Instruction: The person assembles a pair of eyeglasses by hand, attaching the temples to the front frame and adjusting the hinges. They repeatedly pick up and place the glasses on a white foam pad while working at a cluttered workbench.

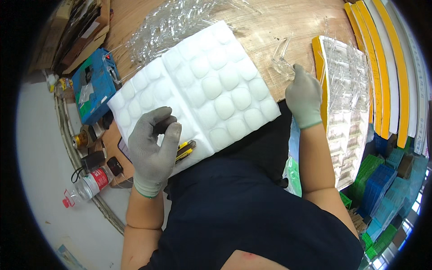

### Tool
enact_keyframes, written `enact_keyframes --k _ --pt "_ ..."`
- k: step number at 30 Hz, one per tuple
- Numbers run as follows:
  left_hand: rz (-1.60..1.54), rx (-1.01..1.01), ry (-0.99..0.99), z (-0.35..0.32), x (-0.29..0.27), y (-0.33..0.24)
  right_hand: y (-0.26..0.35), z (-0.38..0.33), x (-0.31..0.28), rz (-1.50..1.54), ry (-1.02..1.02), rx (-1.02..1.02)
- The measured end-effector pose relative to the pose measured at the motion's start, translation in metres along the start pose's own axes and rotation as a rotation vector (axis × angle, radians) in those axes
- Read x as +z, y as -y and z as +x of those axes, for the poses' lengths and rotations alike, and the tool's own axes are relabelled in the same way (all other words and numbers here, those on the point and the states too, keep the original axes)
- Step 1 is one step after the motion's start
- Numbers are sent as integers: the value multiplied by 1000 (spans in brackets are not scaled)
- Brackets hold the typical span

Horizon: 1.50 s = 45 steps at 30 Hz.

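Grey gloves cover both hands. My left hand (pixel 155 144) is over the near left part of a white padded sheet (pixel 227 81) with rows of rounded bumps. Its index finger and thumb are curled with a gap between them; the other fingers are mostly hidden. Beside the thumb's base shows a yellow-and-black utility knife (pixel 184 151), partly behind the hand. Farther right, my right hand (pixel 305 96) reaches past the sheet's edge with fingers closed at a thin clear plastic piece (pixel 282 63) over the wooden table. The exact grip there is partly hidden.
Clear plastic pieces (pixel 168 29) are heaped behind the sheet. More lie on a yellow-edged white tray (pixel 346 103) at right, near stacked yellow-and-white panels (pixel 382 58). A blue box (pixel 94 85) and a plastic bottle (pixel 92 184) are at left. Green and blue crates (pixel 378 180) stand lower right.
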<state>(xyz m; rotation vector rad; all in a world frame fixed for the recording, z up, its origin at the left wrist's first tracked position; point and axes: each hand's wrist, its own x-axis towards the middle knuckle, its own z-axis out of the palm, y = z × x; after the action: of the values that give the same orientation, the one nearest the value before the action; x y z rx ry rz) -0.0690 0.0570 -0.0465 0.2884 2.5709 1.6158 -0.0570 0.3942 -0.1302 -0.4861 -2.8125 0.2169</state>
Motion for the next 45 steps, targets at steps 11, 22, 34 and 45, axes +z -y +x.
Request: enact_keyframes --k 11,22,34,45 --pt "552 85 -276 86 -54 65 -44 9 65 -55 166 -120" --pt "1168 -358 -200 250 -126 146 36 64 -3 215 175 -401" --pt "-19 -82 -471 72 -137 47 134 139 13 -46 598 -313" --pt "-466 -8 -33 -53 -65 11 133 9 -52 868 303 -323"
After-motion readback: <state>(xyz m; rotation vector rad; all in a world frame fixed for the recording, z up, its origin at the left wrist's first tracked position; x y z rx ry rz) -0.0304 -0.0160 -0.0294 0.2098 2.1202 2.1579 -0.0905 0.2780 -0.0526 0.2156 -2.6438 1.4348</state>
